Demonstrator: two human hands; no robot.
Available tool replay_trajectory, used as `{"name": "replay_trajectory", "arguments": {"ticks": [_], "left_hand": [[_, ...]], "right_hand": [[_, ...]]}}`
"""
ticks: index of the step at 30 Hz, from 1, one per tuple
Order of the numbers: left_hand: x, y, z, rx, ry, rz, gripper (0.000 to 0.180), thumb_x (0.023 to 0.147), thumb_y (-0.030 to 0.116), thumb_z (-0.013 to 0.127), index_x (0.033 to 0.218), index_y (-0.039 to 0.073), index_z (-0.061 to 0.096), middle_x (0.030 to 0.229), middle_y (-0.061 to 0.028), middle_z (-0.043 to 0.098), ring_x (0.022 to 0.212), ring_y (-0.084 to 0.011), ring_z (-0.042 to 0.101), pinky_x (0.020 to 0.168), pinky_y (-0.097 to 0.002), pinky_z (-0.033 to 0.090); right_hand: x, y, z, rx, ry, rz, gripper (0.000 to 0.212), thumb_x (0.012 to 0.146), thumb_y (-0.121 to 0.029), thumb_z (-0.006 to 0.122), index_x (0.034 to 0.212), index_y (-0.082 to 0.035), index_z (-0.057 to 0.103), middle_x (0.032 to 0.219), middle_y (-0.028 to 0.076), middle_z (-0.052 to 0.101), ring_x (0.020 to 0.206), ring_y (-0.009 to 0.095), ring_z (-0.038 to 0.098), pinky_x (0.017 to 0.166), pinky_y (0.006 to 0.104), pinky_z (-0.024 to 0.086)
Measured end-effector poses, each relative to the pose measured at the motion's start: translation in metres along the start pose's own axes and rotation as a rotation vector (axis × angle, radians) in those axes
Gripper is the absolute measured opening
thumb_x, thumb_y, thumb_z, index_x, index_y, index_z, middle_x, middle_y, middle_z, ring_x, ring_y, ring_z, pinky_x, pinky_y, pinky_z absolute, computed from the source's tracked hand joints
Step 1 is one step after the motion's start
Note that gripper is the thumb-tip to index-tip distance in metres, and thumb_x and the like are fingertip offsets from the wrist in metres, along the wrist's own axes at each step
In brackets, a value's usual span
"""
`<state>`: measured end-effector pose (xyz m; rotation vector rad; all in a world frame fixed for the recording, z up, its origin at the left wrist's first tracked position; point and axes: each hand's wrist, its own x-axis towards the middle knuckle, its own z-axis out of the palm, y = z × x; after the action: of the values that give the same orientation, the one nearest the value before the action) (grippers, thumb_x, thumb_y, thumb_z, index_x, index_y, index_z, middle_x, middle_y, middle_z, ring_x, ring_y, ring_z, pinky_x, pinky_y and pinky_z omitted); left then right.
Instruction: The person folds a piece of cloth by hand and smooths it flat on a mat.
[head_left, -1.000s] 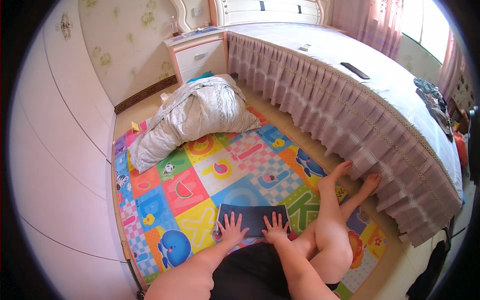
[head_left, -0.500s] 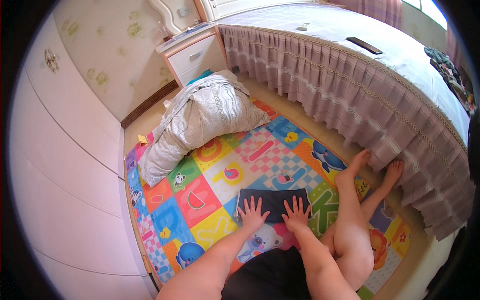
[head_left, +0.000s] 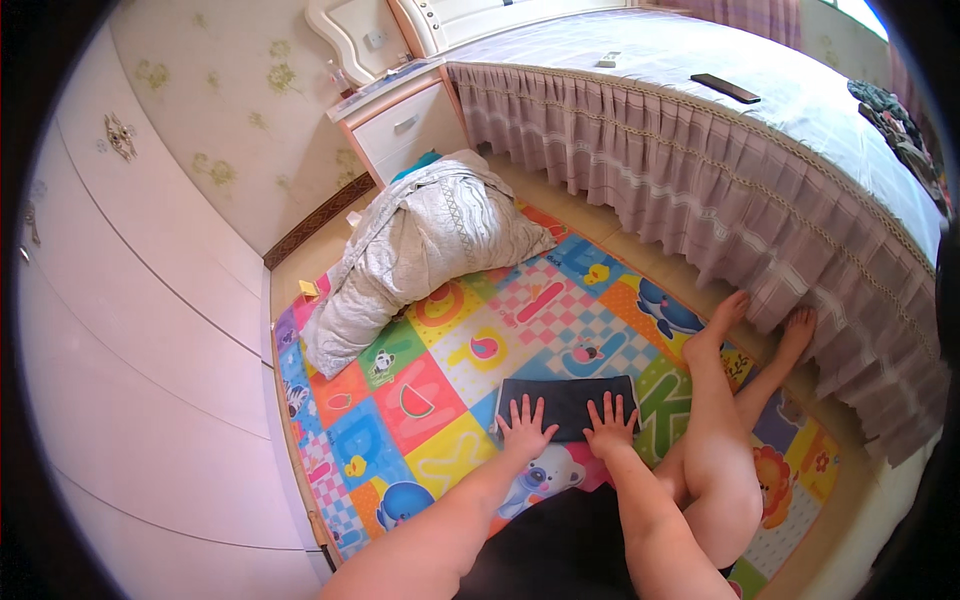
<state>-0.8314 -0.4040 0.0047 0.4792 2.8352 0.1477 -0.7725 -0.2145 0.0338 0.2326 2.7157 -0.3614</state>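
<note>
A dark folded cloth lies flat as a neat rectangle on the colourful play mat, with a thin pale edge showing at its sides. My left hand rests palm down on its left part, fingers spread. On the right part lies my right hand, also flat with fingers apart. Neither hand grips anything. The kind of cloth item cannot be made out, as it is folded up.
A bundled pale quilt lies on the mat's far left. My bare legs stretch to the right, toward a bed with a frilled skirt. White wardrobe doors line the left; a nightstand stands at the back.
The whole view has shifted slightly, so the scene sits a little further right. Both hands stay spread on the folded cloth, which looks the same.
</note>
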Motion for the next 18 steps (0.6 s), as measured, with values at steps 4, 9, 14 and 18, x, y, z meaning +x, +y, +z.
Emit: {"name": "replay_trajectory", "arguments": {"ticks": [4,9,14,18], "left_hand": [[-0.03,0.003,0.01,0.056,0.041,-0.016,0.076,0.09,0.062,0.032,0.149,0.022,0.008,0.155,-0.0107,0.0,0.142,-0.0368,-0.001,0.103,-0.0685,0.003],[-0.067,0.006,0.014,0.03,0.02,-0.058,0.075,0.09,0.062,0.032,0.149,0.022,0.007,0.155,-0.0111,0.001,0.141,-0.0369,-0.001,0.103,-0.0685,0.003],[-0.095,0.011,0.021,0.017,-0.039,-0.112,0.076,0.09,0.061,0.033,0.149,0.021,0.006,0.155,-0.0121,0.0,0.141,-0.038,-0.001,0.103,-0.0688,0.004],[-0.105,0.014,0.029,0.03,-0.011,-0.113,0.077,0.09,0.061,0.033,0.149,0.02,0.006,0.155,-0.0131,0.0,0.141,-0.0393,0.0,0.103,-0.0693,0.004]], "right_hand": [[-0.014,0.005,0.013,-0.014,-0.036,-0.033,0.066,0.092,-0.048,0.039,0.148,-0.029,0.009,0.155,0.01,-0.011,0.141,0.035,-0.011,0.106,0.0651,-0.003],[-0.035,0.004,0.021,-0.032,-0.084,-0.064,0.068,0.092,-0.049,0.041,0.148,-0.03,0.009,0.154,0.01,-0.012,0.141,0.034,-0.012,0.106,0.0647,-0.002],[-0.052,0.003,0.021,-0.056,-0.152,-0.073,0.07,0.091,-0.05,0.042,0.148,-0.031,0.008,0.154,0.009,-0.013,0.141,0.033,-0.012,0.106,0.0645,-0.002],[-0.056,0.004,0.022,-0.059,-0.189,-0.078,0.071,0.089,-0.051,0.043,0.148,-0.032,0.008,0.154,0.008,-0.014,0.141,0.033,-0.012,0.106,0.0645,-0.002]]}}
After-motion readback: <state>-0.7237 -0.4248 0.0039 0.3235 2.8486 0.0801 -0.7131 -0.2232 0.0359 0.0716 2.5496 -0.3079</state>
